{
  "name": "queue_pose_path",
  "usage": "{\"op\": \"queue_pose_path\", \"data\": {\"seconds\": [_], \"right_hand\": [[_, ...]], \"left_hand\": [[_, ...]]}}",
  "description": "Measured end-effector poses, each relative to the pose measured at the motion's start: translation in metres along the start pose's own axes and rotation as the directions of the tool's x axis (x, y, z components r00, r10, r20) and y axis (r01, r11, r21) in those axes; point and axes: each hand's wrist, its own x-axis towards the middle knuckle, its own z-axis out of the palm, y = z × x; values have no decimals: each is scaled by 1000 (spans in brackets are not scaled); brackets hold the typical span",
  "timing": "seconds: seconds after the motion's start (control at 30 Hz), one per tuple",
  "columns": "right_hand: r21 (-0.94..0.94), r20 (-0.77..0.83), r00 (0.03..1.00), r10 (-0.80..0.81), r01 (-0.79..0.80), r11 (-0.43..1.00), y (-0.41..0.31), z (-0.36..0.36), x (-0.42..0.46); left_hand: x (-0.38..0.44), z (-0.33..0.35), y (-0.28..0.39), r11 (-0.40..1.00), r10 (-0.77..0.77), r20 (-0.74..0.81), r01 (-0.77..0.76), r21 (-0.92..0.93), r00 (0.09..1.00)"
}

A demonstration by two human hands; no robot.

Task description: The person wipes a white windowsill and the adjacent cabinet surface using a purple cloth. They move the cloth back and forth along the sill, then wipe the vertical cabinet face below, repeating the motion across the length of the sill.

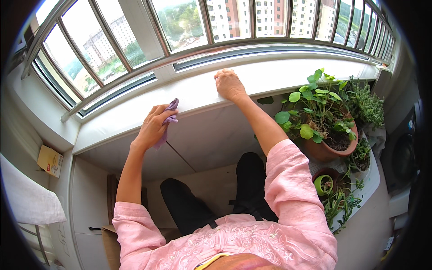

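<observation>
In my left hand (153,125) is a crumpled purple cloth (171,111), pinched between thumb and fingers, with part of it hanging down below the front edge of the white windowsill (192,92). My right hand (229,83) rests on the sill farther right, its fingers curled in; whether anything is under or inside them is hidden. Metal window bars (206,23) run across behind the sill, above both hands.
Potted plants stand at the right, one in a large terracotta pot (324,148), close by my right arm. A small box (50,161) lies at the left, above a white cloth (32,199). An opened cardboard box (111,244) is low at the left.
</observation>
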Motion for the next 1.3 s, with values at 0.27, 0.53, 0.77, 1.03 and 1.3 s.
{"op": "queue_pose_path", "data": {"seconds": [0.27,0.53,0.77,1.03,1.3], "right_hand": [[-77,34,999,-7,10,997,-4,-2,-1],[-83,16,999,-41,42,996,-6,1,-1],[-89,30,999,-38,41,995,-5,0,-1],[-28,8,1000,-28,28,999,-4,-2,-1],[-24,-13,1000,-14,14,1000,-2,-1,-1]], "left_hand": [[17,5,-8,994,88,-54,-85,64,995],[67,23,-35,995,21,-7,-20,98,1000],[106,41,-51,992,-9,-51,15,121,999],[124,56,-64,983,-68,-110,86,164,992],[106,48,-42,977,-92,-65,103,185,994]]}}
